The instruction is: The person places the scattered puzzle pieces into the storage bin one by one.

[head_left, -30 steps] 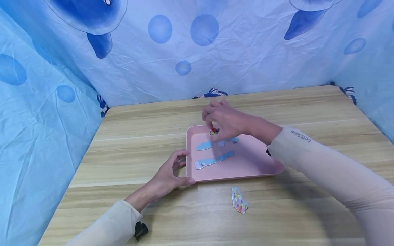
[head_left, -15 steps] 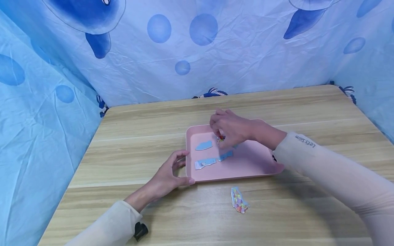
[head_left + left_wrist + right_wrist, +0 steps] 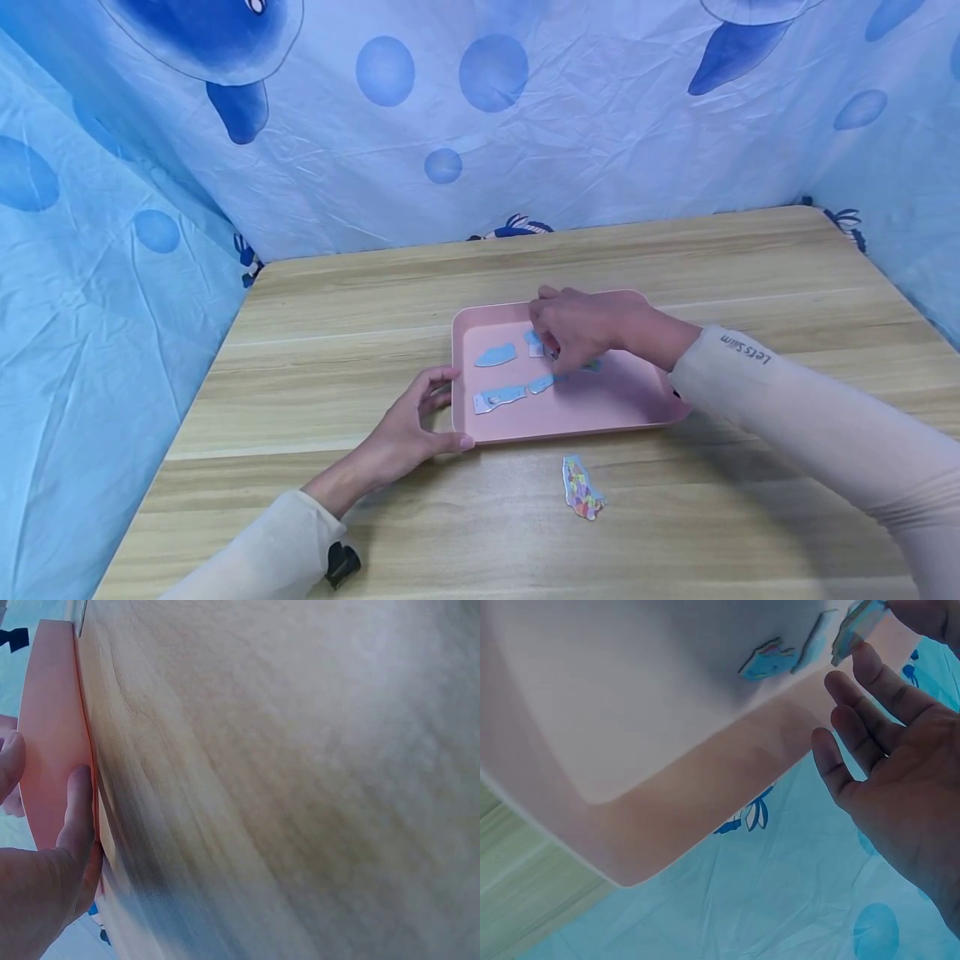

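My right hand is over the pink tray, pinching a puzzle piece between thumb and index finger, as the right wrist view shows. In the head view that piece is mostly hidden by the hand. My left hand grips the tray's near left corner, thumb at the front edge and fingers along the left wall. Blue pieces lie in the tray: a curved piece, a long piece and a narrow piece, with others near the right fingers. On the wood in front lies a colourful puzzle piece.
The tray stands on a wood-grain table. Blue cloth with whale and bubble prints hangs behind and at both sides. A black strap shows at the left sleeve.
My right hand has moved down and slightly right into the tray with its pinched piece. A patterned piece now shows right of its fingers. The left hand has stayed at the tray corner.
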`<state>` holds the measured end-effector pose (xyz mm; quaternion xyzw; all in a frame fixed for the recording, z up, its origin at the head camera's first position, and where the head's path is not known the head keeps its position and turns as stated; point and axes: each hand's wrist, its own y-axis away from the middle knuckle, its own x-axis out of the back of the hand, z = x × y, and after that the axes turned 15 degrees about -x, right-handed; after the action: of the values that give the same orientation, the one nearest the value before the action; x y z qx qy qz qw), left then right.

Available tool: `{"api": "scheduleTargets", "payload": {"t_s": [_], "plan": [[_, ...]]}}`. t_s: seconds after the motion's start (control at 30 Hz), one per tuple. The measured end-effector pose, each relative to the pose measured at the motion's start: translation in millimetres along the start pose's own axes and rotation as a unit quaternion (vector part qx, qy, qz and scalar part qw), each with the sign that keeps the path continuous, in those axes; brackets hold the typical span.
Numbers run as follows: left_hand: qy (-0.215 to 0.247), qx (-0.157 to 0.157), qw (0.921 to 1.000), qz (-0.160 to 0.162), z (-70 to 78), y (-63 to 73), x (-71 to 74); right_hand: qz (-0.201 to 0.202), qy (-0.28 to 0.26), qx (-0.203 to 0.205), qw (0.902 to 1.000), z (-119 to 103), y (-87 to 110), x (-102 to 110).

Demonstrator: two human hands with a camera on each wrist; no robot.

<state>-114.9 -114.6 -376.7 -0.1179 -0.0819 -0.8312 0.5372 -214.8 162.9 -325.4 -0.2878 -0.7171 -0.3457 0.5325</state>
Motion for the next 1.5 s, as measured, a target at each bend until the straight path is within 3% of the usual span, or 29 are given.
{"api": "scheduleTargets", "payload": {"t_s": [0.23,0.47,0.7,0.9,1.5], "plan": [[0.011,-0.005,0.9999,-0.003,0.0,0.3,0.6,-0.001,0.046,0.003,0.9989,4,5.5,-7],[0.008,0.003,1.0000,-0.004,1.4,0.5,0.7,-0.015,0.097,-0.023,0.9949,4,7.8,-13],[0.003,0.003,1.0000,-0.002,1.8,-0.1,0.6,-0.006,0.128,-0.010,0.9917,2,7.6,-11],[0.008,0.002,1.0000,-0.004,1.1,-0.3,0.3,-0.009,0.093,-0.005,0.9956,4,8.9,-5],[0.001,0.004,1.0000,-0.005,1.2,-0.1,0.2,0.063,0.012,0.009,0.9979,7,24.2,-3]]}}
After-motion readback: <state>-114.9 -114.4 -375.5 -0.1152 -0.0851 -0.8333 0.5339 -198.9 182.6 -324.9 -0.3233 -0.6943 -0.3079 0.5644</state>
